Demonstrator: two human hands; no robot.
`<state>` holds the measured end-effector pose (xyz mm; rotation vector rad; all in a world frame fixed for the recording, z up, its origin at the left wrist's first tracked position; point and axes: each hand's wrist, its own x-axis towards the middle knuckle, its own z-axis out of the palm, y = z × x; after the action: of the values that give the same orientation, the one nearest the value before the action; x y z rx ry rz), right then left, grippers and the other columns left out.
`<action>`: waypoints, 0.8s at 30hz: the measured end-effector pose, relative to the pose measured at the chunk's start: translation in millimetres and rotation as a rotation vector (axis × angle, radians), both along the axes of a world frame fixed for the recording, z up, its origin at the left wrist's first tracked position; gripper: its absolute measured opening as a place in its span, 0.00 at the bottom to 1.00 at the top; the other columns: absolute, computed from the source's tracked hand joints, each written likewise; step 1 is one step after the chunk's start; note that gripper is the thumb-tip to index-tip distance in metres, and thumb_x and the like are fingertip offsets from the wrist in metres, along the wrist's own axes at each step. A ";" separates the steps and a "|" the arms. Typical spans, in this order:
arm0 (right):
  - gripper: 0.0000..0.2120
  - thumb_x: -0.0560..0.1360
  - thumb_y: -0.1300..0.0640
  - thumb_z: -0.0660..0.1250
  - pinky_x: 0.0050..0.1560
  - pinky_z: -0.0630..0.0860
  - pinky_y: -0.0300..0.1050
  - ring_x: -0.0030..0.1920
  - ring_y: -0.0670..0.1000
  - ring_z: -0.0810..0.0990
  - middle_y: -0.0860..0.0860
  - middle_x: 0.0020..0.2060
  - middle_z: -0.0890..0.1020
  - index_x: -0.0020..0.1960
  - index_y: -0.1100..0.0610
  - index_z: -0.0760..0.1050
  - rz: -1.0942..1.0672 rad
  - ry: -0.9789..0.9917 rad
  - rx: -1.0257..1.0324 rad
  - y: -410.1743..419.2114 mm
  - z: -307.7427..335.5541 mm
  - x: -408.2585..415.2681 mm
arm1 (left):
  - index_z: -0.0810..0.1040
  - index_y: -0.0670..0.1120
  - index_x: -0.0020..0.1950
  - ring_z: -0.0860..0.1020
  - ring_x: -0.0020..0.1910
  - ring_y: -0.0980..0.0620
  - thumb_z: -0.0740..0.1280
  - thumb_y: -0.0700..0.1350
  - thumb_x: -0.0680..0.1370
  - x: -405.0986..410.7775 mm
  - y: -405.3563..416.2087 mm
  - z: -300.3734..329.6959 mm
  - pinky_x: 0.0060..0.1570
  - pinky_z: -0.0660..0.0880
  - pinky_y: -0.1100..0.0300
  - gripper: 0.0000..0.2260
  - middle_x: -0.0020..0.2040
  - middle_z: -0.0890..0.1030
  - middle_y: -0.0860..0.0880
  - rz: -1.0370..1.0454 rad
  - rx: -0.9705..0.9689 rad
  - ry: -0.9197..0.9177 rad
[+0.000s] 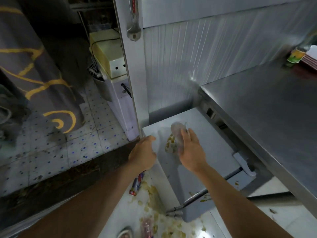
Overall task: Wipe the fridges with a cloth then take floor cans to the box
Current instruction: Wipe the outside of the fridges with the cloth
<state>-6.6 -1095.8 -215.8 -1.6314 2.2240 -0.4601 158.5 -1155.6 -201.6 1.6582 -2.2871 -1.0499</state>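
Observation:
My right hand (192, 152) holds a clear plastic bottle (175, 134) with a yellow label just above the top of a low grey unit (211, 134). The fingers lie nearly straight along the blurred bottle, and the thumb is hidden. My left hand (143, 154) hovers at the unit's left corner with its fingers loosely curled and nothing in it. A red and blue can (137, 184) lies on the floor under my left wrist. A pinkish bottle (147, 226) lies further down the floor. The tall fridge (188, 57) stands behind the unit. No cloth is in view.
A steel counter (274, 109) runs along the right and carries a green-labelled bottle (296, 54). Yellowish scraps (154, 200) litter the white floor beside the unit. A beige appliance (109, 55) and a grey and yellow cloth (42, 79) stand at the left over tiled floor.

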 end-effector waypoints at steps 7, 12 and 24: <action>0.27 0.79 0.53 0.56 0.73 0.56 0.50 0.75 0.55 0.51 0.52 0.77 0.48 0.76 0.51 0.52 0.081 0.113 0.059 -27.5 -55.5 10.3 | 0.66 0.47 0.69 0.73 0.60 0.45 0.63 0.36 0.74 -11.9 -48.6 -39.2 0.58 0.72 0.51 0.23 0.62 0.73 0.45 -0.160 -0.023 -0.050; 0.28 0.78 0.54 0.58 0.72 0.58 0.53 0.76 0.58 0.47 0.52 0.77 0.48 0.76 0.48 0.52 0.100 0.224 0.136 -23.6 -82.0 32.9 | 0.61 0.46 0.72 0.67 0.67 0.46 0.63 0.37 0.75 -16.4 -78.7 -60.1 0.64 0.68 0.51 0.26 0.70 0.67 0.46 -0.279 -0.079 -0.098; 0.24 0.81 0.50 0.47 0.74 0.49 0.53 0.76 0.53 0.41 0.49 0.77 0.44 0.76 0.47 0.46 -0.148 0.269 0.139 -107.4 -99.5 -47.0 | 0.60 0.51 0.71 0.62 0.63 0.44 0.64 0.41 0.73 -44.4 -107.7 -93.0 0.58 0.66 0.53 0.28 0.73 0.57 0.53 -0.385 -0.215 -0.224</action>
<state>-53.6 -1203.2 -315.3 -1.5410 2.5208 -0.1220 114.1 -1263.3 -294.6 1.3450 -2.8282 -0.6656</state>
